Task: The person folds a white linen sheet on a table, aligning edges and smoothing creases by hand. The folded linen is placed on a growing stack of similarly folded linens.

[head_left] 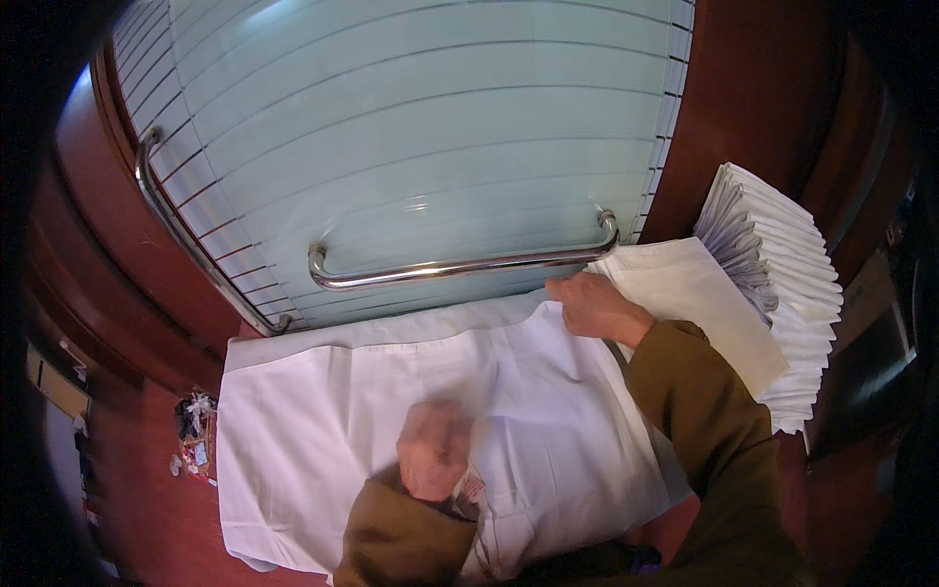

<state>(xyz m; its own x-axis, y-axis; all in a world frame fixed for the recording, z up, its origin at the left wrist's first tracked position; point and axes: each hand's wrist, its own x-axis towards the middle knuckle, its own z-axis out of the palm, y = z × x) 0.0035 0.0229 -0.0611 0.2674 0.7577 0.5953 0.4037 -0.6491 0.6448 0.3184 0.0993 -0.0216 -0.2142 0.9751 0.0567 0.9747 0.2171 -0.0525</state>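
A white cloth [293, 421] lies spread over the surface in front of me, with soft creases across it. At its far edge, right of the middle, my right hand [599, 308] pinches the fabric between thumb and fingers. My left hand [435, 450] is over the cloth's near middle, smeared by motion, so its fingers cannot be made out. Beside the left wrist the cloth bunches up, and a small patch with reddish marks [472, 489] shows there.
To the right lie a flat folded off-white cloth [690, 293] and a fanned stack of folded white cloths [797, 284]. Beyond the surface stands a glass panel [421, 147] with a chrome bar handle [460, 269]. A second bar [186, 230] runs down the left. A small box of scraps [199, 440] sits at left.
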